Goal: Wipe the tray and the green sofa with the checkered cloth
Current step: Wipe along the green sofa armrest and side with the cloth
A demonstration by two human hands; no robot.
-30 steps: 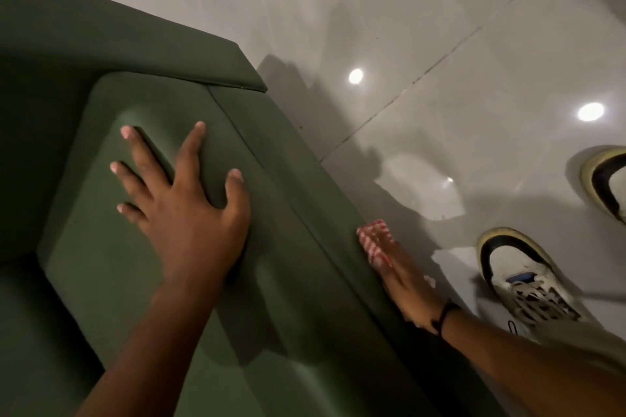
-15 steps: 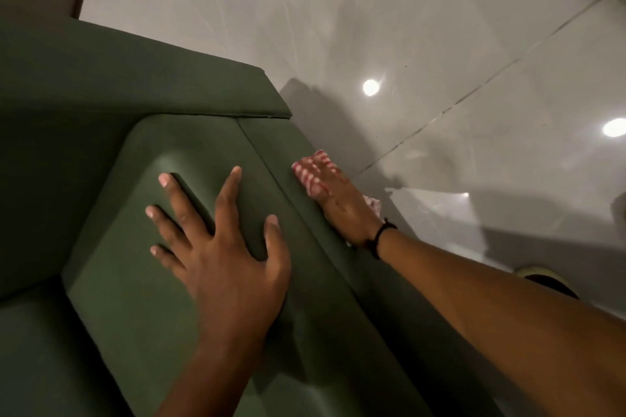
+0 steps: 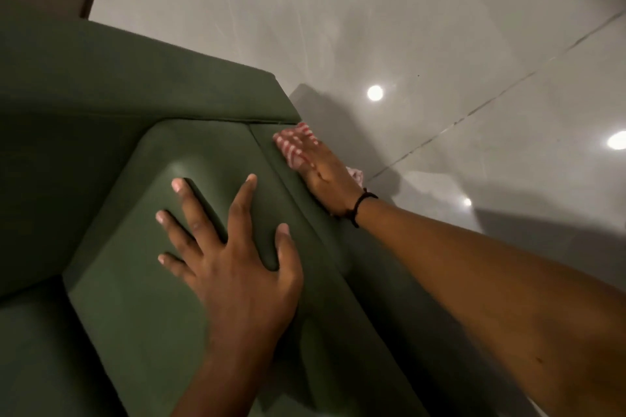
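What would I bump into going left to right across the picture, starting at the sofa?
green sofa → left hand → right hand on the checkered cloth → shiny floor

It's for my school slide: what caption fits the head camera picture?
Right hand presses the checkered cloth on the green sofa while the left hand rests flat.

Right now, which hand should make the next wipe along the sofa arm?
Right. The right hand already presses the cloth on the outer side of the sofa arm. The left hand lies spread flat on top, with no cloth.
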